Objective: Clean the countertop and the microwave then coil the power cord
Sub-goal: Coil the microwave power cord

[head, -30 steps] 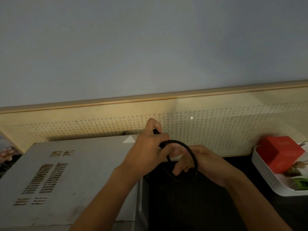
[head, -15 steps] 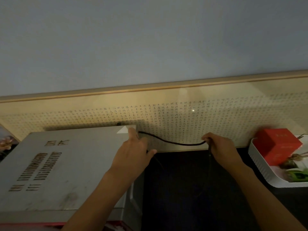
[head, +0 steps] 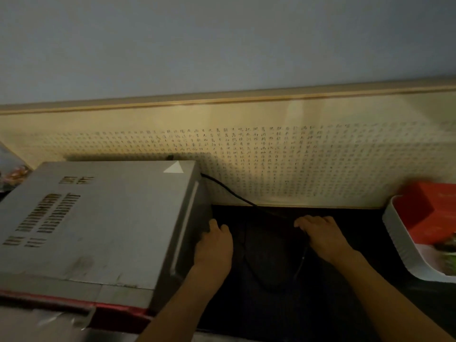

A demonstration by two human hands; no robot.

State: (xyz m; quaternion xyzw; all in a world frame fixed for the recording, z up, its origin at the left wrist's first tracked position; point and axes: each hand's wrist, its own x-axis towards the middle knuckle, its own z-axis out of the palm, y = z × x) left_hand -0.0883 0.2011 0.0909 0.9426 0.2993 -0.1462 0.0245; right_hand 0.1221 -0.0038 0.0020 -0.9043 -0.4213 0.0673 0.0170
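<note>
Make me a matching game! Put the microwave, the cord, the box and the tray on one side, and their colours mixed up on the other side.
Things:
1. microwave
2. power cord
3. box
4. tray

Colours:
A. white
B. black
C. grey
D. red

Pairs: 1-C, 2-B, 3-D, 4-A
</note>
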